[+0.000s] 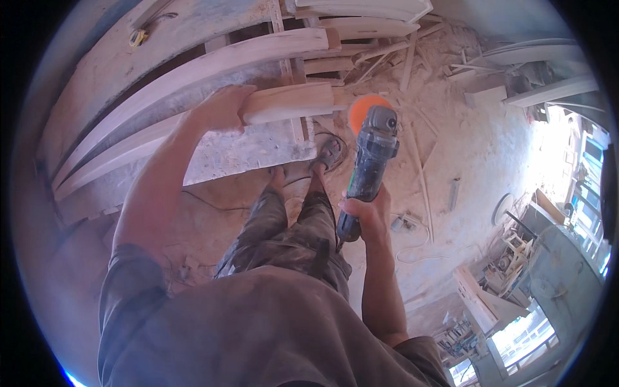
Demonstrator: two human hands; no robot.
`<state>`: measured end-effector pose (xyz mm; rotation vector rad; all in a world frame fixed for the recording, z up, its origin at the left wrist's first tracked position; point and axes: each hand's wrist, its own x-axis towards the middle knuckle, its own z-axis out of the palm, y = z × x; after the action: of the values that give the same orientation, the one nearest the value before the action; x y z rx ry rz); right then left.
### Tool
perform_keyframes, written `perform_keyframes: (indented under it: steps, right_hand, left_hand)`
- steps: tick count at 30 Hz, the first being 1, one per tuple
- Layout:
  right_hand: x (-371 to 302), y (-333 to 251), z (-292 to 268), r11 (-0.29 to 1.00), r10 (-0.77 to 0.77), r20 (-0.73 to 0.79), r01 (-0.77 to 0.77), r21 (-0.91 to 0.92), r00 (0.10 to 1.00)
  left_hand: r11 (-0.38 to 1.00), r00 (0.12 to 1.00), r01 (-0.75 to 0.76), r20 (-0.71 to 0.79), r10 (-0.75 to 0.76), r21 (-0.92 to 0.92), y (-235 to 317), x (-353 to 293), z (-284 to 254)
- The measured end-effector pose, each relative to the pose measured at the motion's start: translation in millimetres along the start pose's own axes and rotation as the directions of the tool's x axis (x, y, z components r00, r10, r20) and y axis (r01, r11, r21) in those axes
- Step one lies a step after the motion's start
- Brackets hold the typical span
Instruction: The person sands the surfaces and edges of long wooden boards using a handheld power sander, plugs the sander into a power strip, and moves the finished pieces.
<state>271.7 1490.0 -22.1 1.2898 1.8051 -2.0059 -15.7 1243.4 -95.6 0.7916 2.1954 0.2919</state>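
Note:
My right hand [370,209] is wrapped round the body of a dark angle grinder [369,164]. An orange disc [367,111] sits at the grinder's head, to the right of the end of a pale wooden board [290,103] and apart from it. My left hand [225,108] grips that board across its top, with the fingertips over its near edge. The long board lies on a dusty workbench [251,151]. Just beyond it runs a second curved wooden board [213,61].
More timber pieces [367,27] are stacked at the far side. A yellow tape measure [137,37] lies at the upper left. Offcuts and thin strips [422,174] litter the dusty floor on the right. A cable [216,205] crosses near my feet. Machinery [509,258] stands at the lower right.

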Motion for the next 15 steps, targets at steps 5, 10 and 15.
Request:
perform_keyframes:
  steps: [5,10,15]
  right_hand:
    - [6,-13,11,1.0,0.023,0.056,-0.023,-0.005,0.998]
    - [10,-15,14,0.998,0.058,0.071,-0.059,0.007,0.996]
    - [7,-9,17,0.995,0.101,-0.002,-0.101,-0.016,0.995]
  left_hand:
    - [0.995,0.997,0.04,0.075,-0.033,-0.092,8,-3,-14]
    - [0.996,0.998,0.02,0.055,-0.015,-0.085,14,-8,-16]
    - [0.996,0.999,0.013,0.038,-0.01,-0.092,3,-3,-12]
